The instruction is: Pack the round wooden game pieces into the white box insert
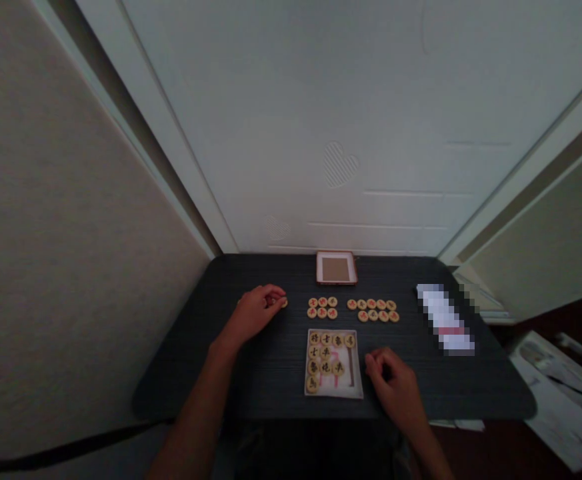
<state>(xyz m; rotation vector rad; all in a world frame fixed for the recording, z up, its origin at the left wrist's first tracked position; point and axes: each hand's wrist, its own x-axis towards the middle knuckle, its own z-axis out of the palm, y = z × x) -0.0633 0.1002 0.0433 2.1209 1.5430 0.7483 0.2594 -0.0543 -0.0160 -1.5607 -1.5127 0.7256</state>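
Wooden discs marked with characters fill part of a shallow white box [333, 393] that lies near the front edge of the dark table [271, 360]. The left hand [255, 312] reaches to the far left and pinches one loose disc [283, 303] between its fingertips, well apart from the box. The right hand [393, 383] rests loosely curled just right of the box; whether it holds anything I cannot tell. Two small groups of discs, the left group [322, 307] and the right group [373, 310], lie in rows beyond the box, with the box lid [336, 268] behind them. The pinch looks light, so the disc could slip and roll off the table. A sleeve or wrist passing low over the rows could scatter them, and the right hand could nudge the box askew.
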